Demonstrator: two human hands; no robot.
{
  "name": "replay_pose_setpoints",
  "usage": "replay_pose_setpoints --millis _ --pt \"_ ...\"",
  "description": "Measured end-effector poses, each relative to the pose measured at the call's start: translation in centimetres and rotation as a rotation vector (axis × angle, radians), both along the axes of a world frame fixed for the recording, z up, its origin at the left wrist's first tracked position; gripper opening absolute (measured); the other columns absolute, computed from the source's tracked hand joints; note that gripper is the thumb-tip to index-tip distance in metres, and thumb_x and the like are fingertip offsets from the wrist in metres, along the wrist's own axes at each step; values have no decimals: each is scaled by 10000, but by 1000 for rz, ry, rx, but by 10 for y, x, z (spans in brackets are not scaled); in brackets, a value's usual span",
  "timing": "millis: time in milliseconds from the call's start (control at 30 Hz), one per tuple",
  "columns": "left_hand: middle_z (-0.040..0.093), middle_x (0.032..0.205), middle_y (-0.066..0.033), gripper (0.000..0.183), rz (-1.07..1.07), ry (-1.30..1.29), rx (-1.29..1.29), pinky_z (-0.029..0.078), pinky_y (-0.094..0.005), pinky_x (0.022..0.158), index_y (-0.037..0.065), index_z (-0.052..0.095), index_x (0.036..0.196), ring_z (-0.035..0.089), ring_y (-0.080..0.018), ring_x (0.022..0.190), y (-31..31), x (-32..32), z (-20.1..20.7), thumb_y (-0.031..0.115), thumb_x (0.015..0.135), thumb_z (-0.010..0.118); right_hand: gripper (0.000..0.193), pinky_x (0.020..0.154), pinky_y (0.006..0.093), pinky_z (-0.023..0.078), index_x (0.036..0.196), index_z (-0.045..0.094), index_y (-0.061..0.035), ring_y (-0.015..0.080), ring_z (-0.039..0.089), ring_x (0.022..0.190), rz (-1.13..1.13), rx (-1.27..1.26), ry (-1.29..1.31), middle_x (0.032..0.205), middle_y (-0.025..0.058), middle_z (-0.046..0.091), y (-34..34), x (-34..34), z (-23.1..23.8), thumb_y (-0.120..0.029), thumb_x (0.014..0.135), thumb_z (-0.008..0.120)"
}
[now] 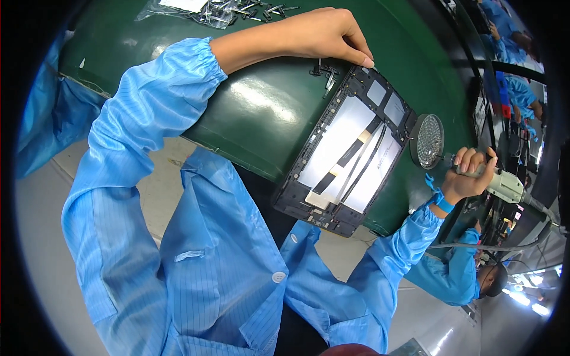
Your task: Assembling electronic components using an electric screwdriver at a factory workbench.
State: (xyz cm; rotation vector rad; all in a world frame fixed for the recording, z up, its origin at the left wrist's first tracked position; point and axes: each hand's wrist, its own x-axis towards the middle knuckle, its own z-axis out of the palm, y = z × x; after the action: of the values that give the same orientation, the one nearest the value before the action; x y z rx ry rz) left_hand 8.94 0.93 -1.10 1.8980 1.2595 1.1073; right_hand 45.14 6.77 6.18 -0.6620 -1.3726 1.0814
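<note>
An opened tablet, its back off, lies at a slant at the green table's front edge. Two silvery battery panels and dark flat cables show inside. My left hand reaches across to its far corner, thumb and fingers pinched there; the small thing between them, if any, is hidden. My right hand is wrapped round a pale electric screwdriver, its bit pointing left into a round dish of tiny screws. That dish sits just right of the tablet. A blue band circles my right wrist.
Several small black parts lie beyond the tablet's left edge. A clear bag and more loose metal parts are at the far left of the green table. A grey cord trails from the screwdriver. People in blue sit at right.
</note>
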Motion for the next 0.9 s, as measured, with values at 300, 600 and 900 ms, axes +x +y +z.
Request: replay_pose_setpoints --millis 300,600,900 --pt "742 882 -122 321 -11 144 23 529 -343 826 48 759 998 711 -241 773 -9 9 1 331 885 655 371 442 284 332 1086 576 -3 95 323 430 126 1 2 525 -25 311 -8 -29 6 -330 1022 414" --pt "736 854 -144 237 -214 78 103 520 -305 694 -17 722 1006 675 -174 723 -18 46 62 171 872 671 382 443 288 333 1072 608 3 90 304 422 472 10 55 532 -42 257 -26 -99 34 -316 1002 410" --pt "739 856 -153 242 -198 -112 -213 536 -307 712 -14 730 993 699 -195 745 -19 61 86 166 836 690 368 427 293 340 993 633 -14 94 301 402 483 67 112 506 -39 273 -24 -113 46 -330 961 447"
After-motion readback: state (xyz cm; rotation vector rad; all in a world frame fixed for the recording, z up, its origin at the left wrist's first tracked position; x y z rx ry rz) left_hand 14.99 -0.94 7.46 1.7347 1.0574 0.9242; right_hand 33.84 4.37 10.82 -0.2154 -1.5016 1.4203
